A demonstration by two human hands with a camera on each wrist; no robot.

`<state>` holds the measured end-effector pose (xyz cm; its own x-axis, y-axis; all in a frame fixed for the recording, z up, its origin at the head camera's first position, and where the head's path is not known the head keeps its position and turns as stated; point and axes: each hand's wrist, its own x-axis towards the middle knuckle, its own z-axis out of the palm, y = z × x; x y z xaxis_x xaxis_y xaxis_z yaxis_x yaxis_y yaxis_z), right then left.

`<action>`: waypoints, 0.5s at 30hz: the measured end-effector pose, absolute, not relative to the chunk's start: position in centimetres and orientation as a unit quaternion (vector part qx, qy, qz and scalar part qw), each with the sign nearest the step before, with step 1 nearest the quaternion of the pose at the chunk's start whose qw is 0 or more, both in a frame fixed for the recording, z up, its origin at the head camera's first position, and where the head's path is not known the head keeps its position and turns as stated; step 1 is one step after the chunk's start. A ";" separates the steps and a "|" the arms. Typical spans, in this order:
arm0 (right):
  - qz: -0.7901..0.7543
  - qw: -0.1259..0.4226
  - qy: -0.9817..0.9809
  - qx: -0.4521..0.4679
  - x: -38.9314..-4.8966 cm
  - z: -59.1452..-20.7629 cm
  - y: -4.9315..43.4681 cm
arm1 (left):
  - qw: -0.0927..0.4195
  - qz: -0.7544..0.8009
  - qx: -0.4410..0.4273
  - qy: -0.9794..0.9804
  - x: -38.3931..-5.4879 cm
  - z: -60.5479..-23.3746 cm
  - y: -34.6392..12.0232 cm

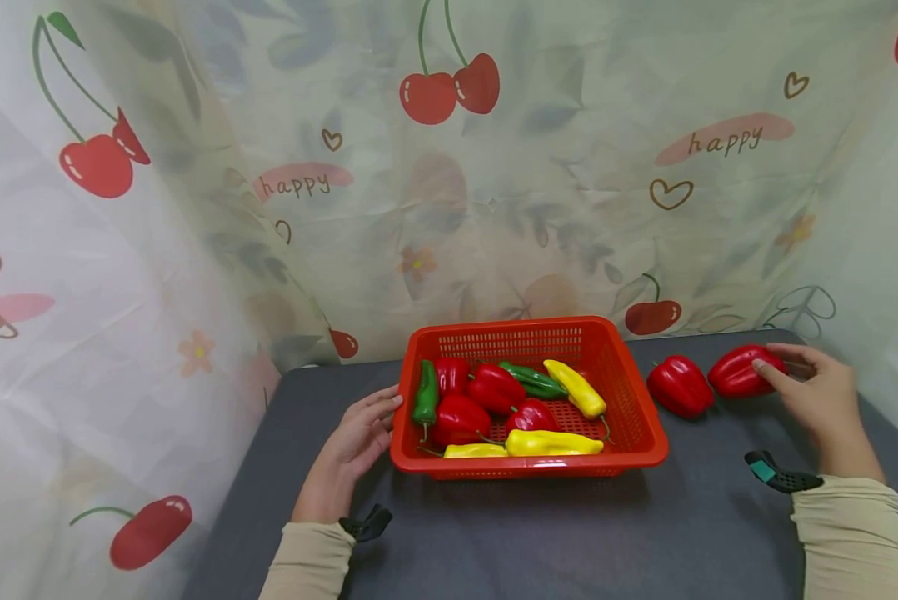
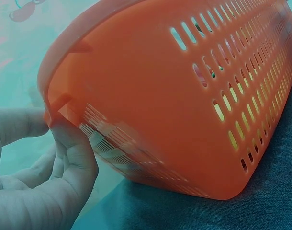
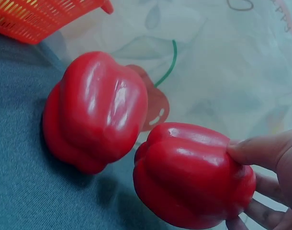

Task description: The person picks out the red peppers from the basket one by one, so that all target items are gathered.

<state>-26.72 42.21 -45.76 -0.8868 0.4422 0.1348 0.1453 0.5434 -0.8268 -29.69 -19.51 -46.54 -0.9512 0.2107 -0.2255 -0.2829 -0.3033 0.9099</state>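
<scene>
My right hand (image 1: 820, 396) grips a red bell pepper (image 1: 743, 372) by one end, thumb on one side and fingers on the other. Just left of it, a second red bell pepper (image 1: 680, 387) lies on the table. At the basket's left side, my left hand (image 1: 362, 433) pinches the rim of the red plastic basket (image 2: 136, 96) between thumb and curled fingers. Inside the basket are several red bell peppers (image 1: 460, 419), two green peppers (image 1: 531, 381) and three long yellow peppers (image 1: 554, 442).
A dark grey cloth (image 1: 539, 533) covers the table. Behind it and at both sides hangs a pale curtain (image 1: 494, 208) printed with cherries and hearts. A black band (image 1: 782, 473) circles my right wrist, and another band (image 1: 366, 523) my left.
</scene>
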 end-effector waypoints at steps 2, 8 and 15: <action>0.442 0.164 -0.865 -0.171 -26.8 -46.1 42.5 | 0.153 0.807 -0.032 0.569 -29.7 -46.5 -19.5; 0.441 0.164 -0.867 -0.164 -26.9 -47.0 43.0 | 0.147 0.809 -0.038 0.568 -29.6 -46.6 -19.4; 0.443 0.159 -0.867 -0.165 -26.9 -47.4 43.1 | 0.143 0.815 -0.050 0.559 -29.5 -46.5 -19.4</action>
<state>-26.95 43.10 -47.42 -0.8950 0.4267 0.1297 0.1449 0.5532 -0.8204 -29.48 -19.36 -46.47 -0.9544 0.1769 -0.2403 -0.2879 -0.3338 0.8976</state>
